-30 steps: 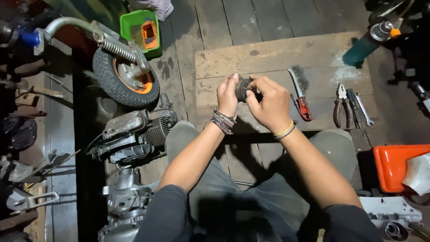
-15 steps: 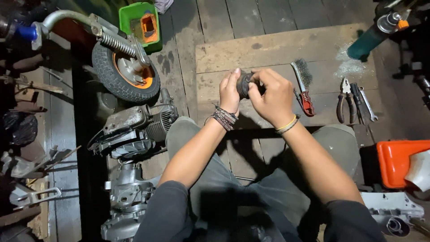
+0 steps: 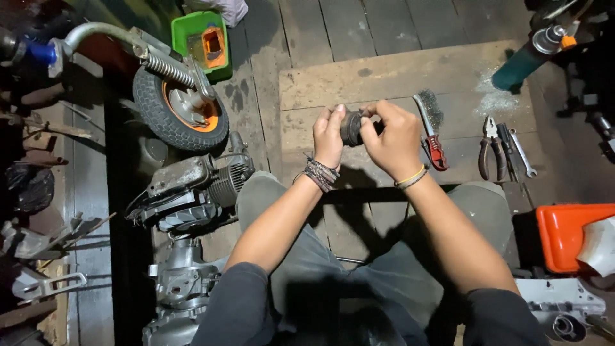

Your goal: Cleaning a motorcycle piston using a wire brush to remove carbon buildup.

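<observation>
Your left hand (image 3: 330,138) and right hand (image 3: 392,142) both clasp a dark cylindrical part (image 3: 351,128) held above the pale wooden board (image 3: 384,77). A green tray (image 3: 192,25) sits top left, an orange container (image 3: 567,234) at right, on a dark plank floor (image 3: 359,25).

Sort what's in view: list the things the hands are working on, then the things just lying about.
In hand:
- dark round part, held between left hand and right hand

Lying about:
- wire brush with red handle
- pliers
- wrench
- small wheel
- engine
- green tray
- orange container
</observation>
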